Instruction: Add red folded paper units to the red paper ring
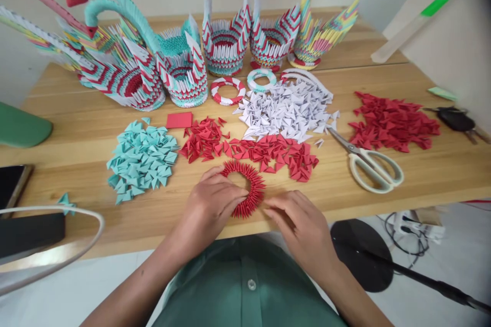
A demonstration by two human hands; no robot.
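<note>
The left hand (210, 199) pinches the red ring (257, 187), just left of the right hand (303, 219), its fingers parted, seemingly empty.

Rough matt ppr ring (257, 186), smooth wd table (326, 191), metal blades (342, 140)

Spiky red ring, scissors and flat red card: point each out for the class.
Spiky red ring (257, 187): head view, the band's right side.
Scissors (352, 148): head view, at the pivot.
Flat red card (179, 120): head view, its upper face.
</note>
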